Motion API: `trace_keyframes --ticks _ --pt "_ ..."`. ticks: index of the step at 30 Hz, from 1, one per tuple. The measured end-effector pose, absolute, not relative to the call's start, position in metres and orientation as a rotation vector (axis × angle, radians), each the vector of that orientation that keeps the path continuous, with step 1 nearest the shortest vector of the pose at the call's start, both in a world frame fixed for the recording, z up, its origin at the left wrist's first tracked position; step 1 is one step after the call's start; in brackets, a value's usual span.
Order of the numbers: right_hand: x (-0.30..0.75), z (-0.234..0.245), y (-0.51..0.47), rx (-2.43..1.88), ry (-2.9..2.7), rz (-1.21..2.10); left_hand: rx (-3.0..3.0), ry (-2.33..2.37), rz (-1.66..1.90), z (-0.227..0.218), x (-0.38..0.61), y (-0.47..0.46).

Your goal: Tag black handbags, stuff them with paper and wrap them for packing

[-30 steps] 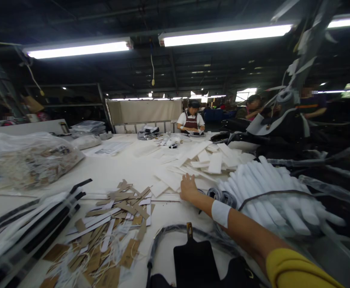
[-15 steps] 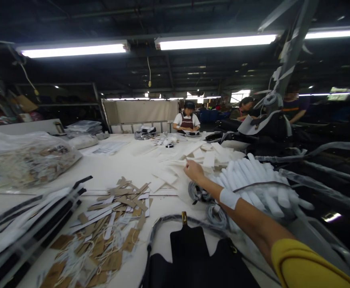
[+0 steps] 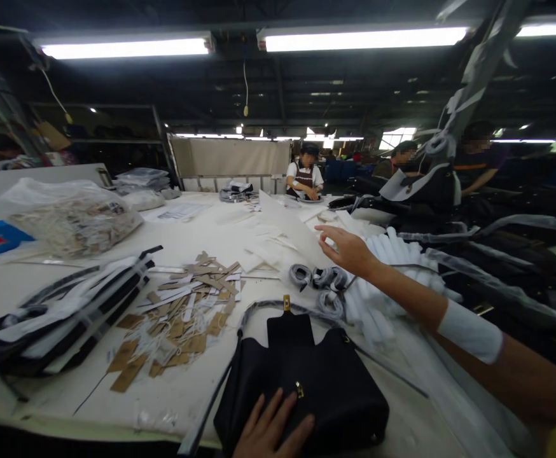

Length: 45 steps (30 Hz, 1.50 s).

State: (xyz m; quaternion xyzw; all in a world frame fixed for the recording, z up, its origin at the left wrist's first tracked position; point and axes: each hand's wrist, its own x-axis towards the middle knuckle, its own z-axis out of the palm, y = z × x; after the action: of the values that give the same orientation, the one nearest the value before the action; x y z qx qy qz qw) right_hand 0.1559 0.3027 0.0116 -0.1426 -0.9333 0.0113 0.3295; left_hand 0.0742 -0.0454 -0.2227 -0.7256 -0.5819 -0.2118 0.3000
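My right hand [image 3: 350, 252] reaches out over the table's middle, fingers pinched on a large white paper sheet [image 3: 287, 224] lifted off the pile of white sheets [image 3: 268, 253]. My left hand [image 3: 271, 432] lies flat with spread fingers on a black handbag [image 3: 326, 375] at the near table edge. The bag's long strap [image 3: 259, 310] loops toward the table's middle. Grey rolled bands [image 3: 320, 277] lie just under my right wrist.
Brown tags and white strips [image 3: 187, 312] are scattered left of the bag. Black straps in plastic [image 3: 68, 312] and a clear bag of tags [image 3: 75, 219] lie further left. White paper rolls [image 3: 402, 261] are piled on the right. A person [image 3: 305, 179] works at the far end, with others at right.
My right hand has risen and drawn back with a white sheet in its fingers. My left hand has come into view on the black bag, which now lies closer.
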Motion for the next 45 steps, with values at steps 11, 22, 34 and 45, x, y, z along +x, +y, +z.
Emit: trace_keyframes --ticks 11,22,34,45 --pt "0.268 -0.068 0.146 0.251 -3.076 0.545 -2.114 -1.966 -0.714 -0.180 0.094 -0.064" --pt "0.233 -0.083 0.123 -0.224 -3.295 0.427 -2.130 -1.976 -0.631 -0.184 0.096 -0.066" --pt "0.261 -0.144 0.130 -0.101 -3.160 0.358 -2.048 -1.855 -0.526 -0.185 0.098 -0.066" --pt "0.260 -0.147 0.133 -0.100 -3.127 0.447 -2.271 -1.978 -0.519 -0.137 0.106 -0.086"
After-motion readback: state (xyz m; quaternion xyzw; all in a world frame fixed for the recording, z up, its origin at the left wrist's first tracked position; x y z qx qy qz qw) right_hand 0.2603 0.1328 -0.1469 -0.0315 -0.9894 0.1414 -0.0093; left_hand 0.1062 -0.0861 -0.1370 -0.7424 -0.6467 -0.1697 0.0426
